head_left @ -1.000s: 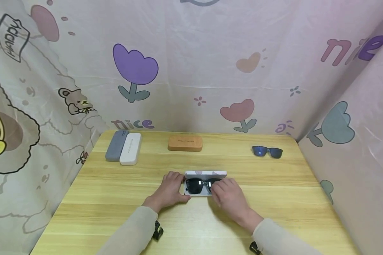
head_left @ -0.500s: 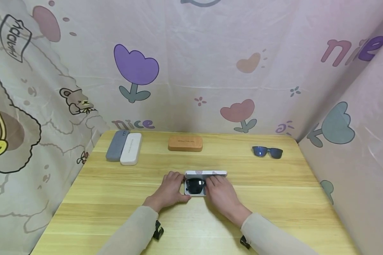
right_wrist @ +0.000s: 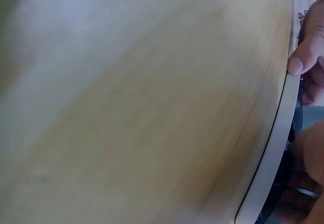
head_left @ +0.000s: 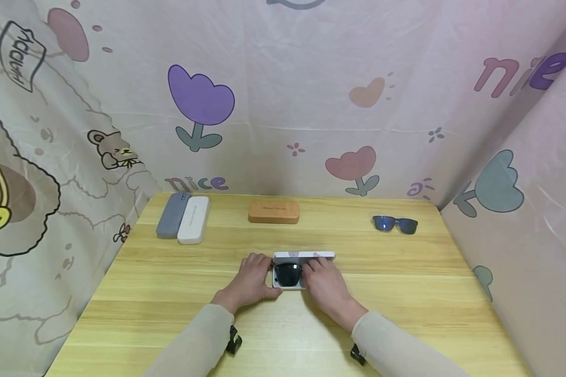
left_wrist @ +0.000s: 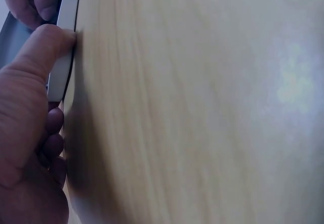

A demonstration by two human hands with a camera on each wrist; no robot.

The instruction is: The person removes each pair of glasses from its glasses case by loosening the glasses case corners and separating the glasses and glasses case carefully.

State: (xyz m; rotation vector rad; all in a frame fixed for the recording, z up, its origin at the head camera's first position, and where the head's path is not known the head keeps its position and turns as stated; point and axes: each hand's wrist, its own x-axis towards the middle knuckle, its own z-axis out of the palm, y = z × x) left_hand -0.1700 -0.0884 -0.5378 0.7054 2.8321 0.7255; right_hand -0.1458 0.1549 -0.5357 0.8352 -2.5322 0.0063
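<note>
Near the middle of the table lies a small eyeglass case [head_left: 304,255] with its lid raised and a grey inside. Dark sunglasses [head_left: 288,275] sit in it; only their left lens shows in the head view. My left hand [head_left: 249,280] grips the left end of the case, and its thumb [left_wrist: 45,42] presses the front rim in the left wrist view. Over the right half of the case, my right hand [head_left: 328,288] has its curled fingers on the sunglasses near the bridge, apparently pinching them. It hides the right lens, and its fingertips are partly hidden.
A grey-blue case [head_left: 172,215] and a white case [head_left: 193,220] lie side by side at the back left. A brown case [head_left: 273,212] is at the back middle. Blue-lensed sunglasses [head_left: 396,224] lie at the back right. Printed curtains surround the table [head_left: 283,335].
My right hand has moved left and slightly inward from the right lens toward the bridge, covering that lens. My left hand and the case have stayed in place.
</note>
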